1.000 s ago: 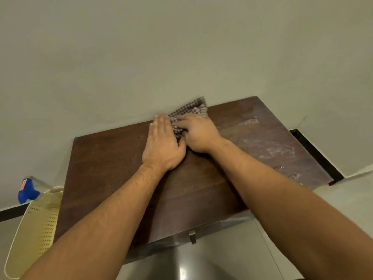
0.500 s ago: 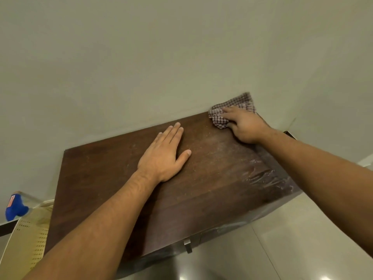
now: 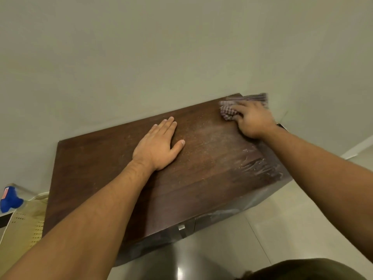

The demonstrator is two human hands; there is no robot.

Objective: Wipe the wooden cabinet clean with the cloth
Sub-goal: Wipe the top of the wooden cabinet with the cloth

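Head view: the cloth (image 3: 230,113) is pressed onto the far right corner of the wooden cabinet (image 3: 101,168), bunched under the curled fingers of the right hand (image 3: 252,120). The left hand (image 3: 159,146) is laid flat, fingers straight. Because it overhangs that corner, the cloth could be pushed off, and the dust smears (image 3: 258,164) by the right edge could be missed.

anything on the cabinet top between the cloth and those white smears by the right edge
Nothing visible: bare wood lies between the checked cloth in the right hand and the whitish smears on the dark wooden cabinet. The left hand rests flat, off to the left.
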